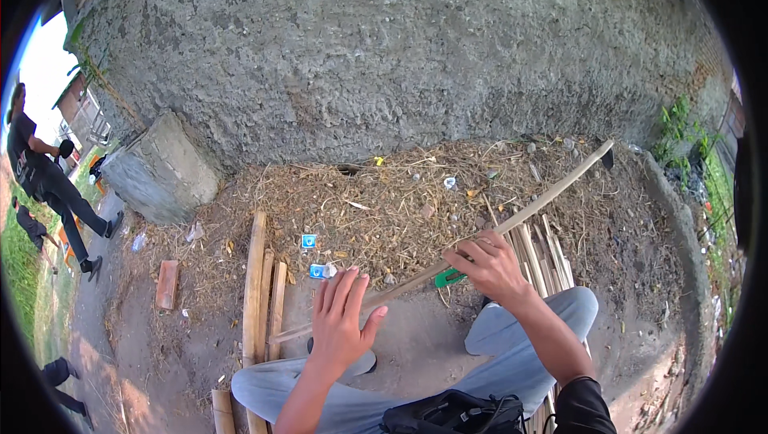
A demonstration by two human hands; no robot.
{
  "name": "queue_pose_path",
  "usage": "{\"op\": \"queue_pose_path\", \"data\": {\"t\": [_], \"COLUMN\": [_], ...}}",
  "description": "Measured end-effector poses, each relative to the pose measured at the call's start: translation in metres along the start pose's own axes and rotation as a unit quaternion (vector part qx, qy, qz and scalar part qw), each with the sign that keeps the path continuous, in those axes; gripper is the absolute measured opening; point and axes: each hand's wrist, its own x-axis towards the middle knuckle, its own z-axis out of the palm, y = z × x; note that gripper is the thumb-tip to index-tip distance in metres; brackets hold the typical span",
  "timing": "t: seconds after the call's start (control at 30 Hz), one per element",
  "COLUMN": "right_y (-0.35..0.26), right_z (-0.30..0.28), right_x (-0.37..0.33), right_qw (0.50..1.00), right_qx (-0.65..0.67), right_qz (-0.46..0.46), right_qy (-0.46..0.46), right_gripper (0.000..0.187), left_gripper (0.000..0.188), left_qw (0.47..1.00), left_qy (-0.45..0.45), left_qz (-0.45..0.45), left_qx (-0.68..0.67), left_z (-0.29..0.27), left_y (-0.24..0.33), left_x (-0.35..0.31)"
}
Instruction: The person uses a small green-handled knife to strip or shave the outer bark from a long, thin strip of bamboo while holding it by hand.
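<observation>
A long, thin bamboo strip runs slantwise before me, from low on the left up to the far right. My right hand has its fingers wrapped round the strip near its middle. Over the strip's lower left part hovers my left hand, fingers stretched out and thumb apart; I cannot tell whether its palm touches the strip. Just left of my right hand, below the strip, a green object shows in part, its kind unclear.
Bamboo pieces lie by my left knee, more split strips by my right. Two small blue-and-white packs and a red brick rest on the littered ground. A rough wall and concrete block stand beyond. People are at far left.
</observation>
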Motion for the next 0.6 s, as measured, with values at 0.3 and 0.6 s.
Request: {"op": "queue_pose_path", "data": {"t": [0.3,0.6], "right_y": [-0.009,0.023], "right_z": [0.047,0.029], "right_x": [-0.026,-0.055], "right_qw": [0.994,0.985], "right_qx": [0.065,0.054], "right_qz": [0.011,0.143], "right_qy": [0.092,0.075], "right_gripper": [0.036,0.057], "left_gripper": [0.035,0.031], "left_qw": [0.945,0.953], "left_qy": [-0.187,-0.087], "left_qz": [-0.227,-0.24], "left_qx": [-0.141,-0.166], "left_z": [0.039,0.034], "left_y": [-0.015,-0.033], "left_x": [-0.022,-0.021]}}
